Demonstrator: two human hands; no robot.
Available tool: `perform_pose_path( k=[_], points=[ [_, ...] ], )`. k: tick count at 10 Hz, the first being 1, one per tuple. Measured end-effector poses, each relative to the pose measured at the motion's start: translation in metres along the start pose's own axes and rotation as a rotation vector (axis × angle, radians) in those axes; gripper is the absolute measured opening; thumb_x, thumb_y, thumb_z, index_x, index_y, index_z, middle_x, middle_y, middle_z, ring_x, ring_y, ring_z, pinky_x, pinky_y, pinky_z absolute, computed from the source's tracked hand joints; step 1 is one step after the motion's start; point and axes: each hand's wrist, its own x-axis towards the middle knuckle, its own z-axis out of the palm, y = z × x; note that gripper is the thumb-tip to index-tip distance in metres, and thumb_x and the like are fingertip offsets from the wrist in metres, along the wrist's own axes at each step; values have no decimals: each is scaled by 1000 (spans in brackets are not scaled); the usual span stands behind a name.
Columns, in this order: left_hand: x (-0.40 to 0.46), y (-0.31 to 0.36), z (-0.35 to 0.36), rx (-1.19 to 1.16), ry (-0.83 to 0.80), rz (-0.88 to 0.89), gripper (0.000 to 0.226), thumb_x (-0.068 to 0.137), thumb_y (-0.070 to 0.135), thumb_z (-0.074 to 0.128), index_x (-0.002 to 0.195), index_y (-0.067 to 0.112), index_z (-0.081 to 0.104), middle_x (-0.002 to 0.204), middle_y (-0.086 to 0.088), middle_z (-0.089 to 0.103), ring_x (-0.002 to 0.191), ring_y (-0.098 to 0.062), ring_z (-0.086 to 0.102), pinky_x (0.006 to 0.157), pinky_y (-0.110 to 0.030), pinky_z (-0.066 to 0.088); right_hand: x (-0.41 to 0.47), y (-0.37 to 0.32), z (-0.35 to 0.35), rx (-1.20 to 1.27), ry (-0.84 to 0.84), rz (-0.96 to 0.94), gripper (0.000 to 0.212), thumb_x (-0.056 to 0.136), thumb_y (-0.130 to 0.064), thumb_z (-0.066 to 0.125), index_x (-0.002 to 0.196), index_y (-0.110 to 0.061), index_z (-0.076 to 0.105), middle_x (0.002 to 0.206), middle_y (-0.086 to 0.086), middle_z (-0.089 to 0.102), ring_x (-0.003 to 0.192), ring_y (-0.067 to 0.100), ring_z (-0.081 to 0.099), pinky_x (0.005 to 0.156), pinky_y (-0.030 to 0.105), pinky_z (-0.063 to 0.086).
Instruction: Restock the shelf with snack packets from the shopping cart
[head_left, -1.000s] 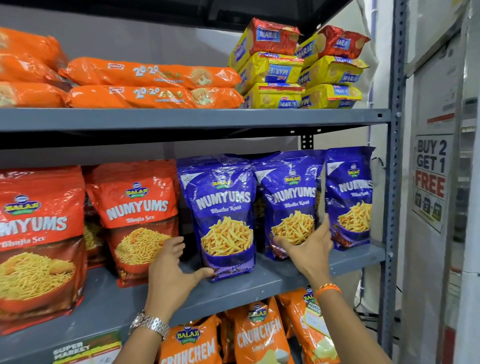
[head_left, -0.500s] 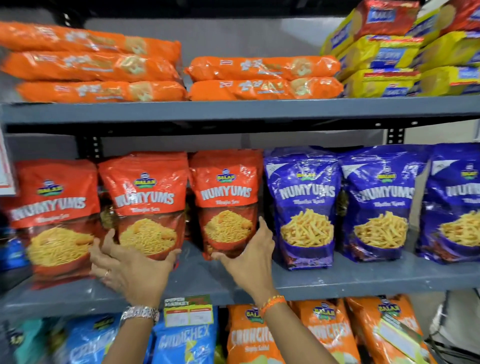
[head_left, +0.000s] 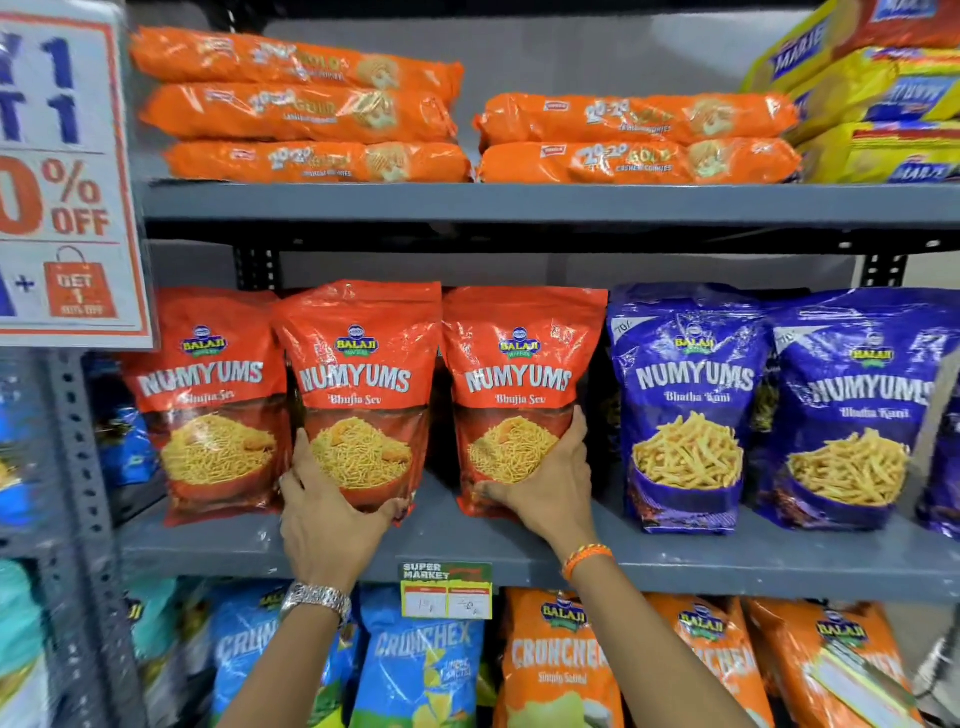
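Red Bhujia Sev packets now get the attention, both hands having moved left from the purple packets (head_left: 685, 405), so fronting continues. The left hand (head_left: 327, 514) cups the middle red packet (head_left: 358, 395), the right hand (head_left: 545, 483) clasps the right red packet (head_left: 522, 395), near the shelf (head_left: 727, 561) front edge.

A white promotional sign (head_left: 62, 171) with orange and blue lettering reading "% OFF" and a small shopping-bag picture hangs at the upper left, in front of a perforated grey upright (head_left: 78, 467) of the rack. A price tag (head_left: 445, 590) headed "SUPER MARKET" is clipped to the near edge of the middle board, with two small white price slips below its green and red header. Behind the goods runs a plain grey back panel (head_left: 597, 57).
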Motion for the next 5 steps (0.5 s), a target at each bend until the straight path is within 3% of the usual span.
perform_pose_path(
  k=[3, 4, 5],
  points=[
    [-7, 9, -4, 43, -5, 7, 137, 47, 48, 96, 156, 22, 17, 133, -24, 48, 110, -52, 59, 89, -58, 51, -22, 2, -10, -8, 64, -27, 151, 36, -63, 89, 151, -35, -4, 139, 15, 44, 126, 40, 48, 103, 53, 45],
    [-11, 15, -8, 44, -24, -23, 138, 48, 48, 96, 156, 18, 16, 141, -26, 43, 118, -53, 55, 94, -60, 48, -28, -6, -17, -16, 48, -27, 153, 37, -63, 91, 152, -33, -6, 142, 15, 41, 129, 40, 45, 106, 53, 42],
    [-14, 15, -9, 79, 15, -9, 138, 53, 55, 92, 158, 12, 13, 157, -27, 28, 139, -51, 37, 111, -60, 37, -27, -2, -23, 8, 83, -10, 155, 37, -69, 87, 153, -32, -9, 148, 15, 35, 134, 41, 39, 110, 54, 39]
  ],
)
